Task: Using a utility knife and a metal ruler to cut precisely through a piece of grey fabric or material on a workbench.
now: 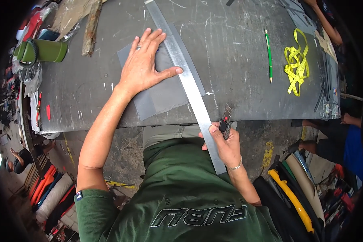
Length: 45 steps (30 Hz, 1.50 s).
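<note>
A long metal ruler (191, 86) slants across a grey sheet (161, 94) on the dark worktable, its near end hanging past the table's front edge. My left hand (143, 66) lies spread on the sheet, with fingertips and thumb touching the ruler's left side. By the front edge, my right hand (226, 143) is closed around the near part of the ruler, thumb on top. The same hand also holds a black utility knife (226, 121), its blade pointing away from me. Part of the sheet is hidden under my left hand and the ruler.
A green pencil (268, 56) and a tangled yellow measuring tape (297, 66) lie to the right. At the far left are a green flask (42, 51) and a wood strip (91, 30). Fabric rolls (290, 193) stand low at right. Other people are at both sides.
</note>
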### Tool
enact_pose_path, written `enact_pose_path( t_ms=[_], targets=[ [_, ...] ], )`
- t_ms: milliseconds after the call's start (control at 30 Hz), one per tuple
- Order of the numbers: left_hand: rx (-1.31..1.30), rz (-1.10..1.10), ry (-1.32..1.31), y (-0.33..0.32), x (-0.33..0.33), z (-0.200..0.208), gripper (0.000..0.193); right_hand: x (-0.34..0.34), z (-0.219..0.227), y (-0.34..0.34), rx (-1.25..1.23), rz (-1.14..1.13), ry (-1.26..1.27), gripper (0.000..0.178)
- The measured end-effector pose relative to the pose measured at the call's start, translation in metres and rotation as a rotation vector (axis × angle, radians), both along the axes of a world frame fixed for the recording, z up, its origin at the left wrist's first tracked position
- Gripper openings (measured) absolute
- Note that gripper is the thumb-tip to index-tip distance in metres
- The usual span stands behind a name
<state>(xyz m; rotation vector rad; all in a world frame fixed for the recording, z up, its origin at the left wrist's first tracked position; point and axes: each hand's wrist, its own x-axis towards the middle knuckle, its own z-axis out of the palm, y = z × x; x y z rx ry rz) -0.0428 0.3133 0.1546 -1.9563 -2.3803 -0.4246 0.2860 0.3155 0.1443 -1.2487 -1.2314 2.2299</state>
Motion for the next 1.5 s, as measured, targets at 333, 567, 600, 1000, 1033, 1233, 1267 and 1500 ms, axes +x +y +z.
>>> enact_pose_path(
  t_ms=[333,567,600,1000,1033,1233,1267,1500],
  targets=[
    [0.001,-0.025,-0.072,-0.0030,0.0043,0.0030,0.097,0.0019,-0.0061,-0.0035,0.022,-0.026,0.054,0.031],
    [-0.001,-0.025,-0.078,-0.0022,0.0033,0.0027,0.097,0.0025,-0.0079,-0.0016,0.012,-0.008,0.052,0.033],
    [0.001,-0.025,-0.074,-0.0027,0.0031,0.0030,0.097,0.0025,-0.0082,-0.0021,0.010,-0.005,0.048,0.034],
    [0.001,-0.017,-0.071,-0.0039,0.0025,0.0036,0.104,0.0010,-0.0047,-0.0038,0.032,-0.004,0.054,0.032],
    [-0.003,-0.021,-0.079,-0.0038,0.0029,0.0039,0.105,0.0013,-0.0047,-0.0039,0.034,-0.003,0.055,0.032],
    [-0.004,-0.015,-0.075,-0.0036,0.0028,0.0029,0.105,0.0016,-0.0059,-0.0038,0.037,-0.005,0.057,0.031],
    [-0.005,-0.014,-0.075,-0.0040,0.0028,0.0029,0.105,0.0014,-0.0058,-0.0041,0.038,-0.007,0.057,0.031],
    [-0.009,-0.008,-0.080,-0.0027,0.0036,0.0042,0.105,0.0014,-0.0053,-0.0034,0.045,-0.004,0.050,0.032]
  ],
)
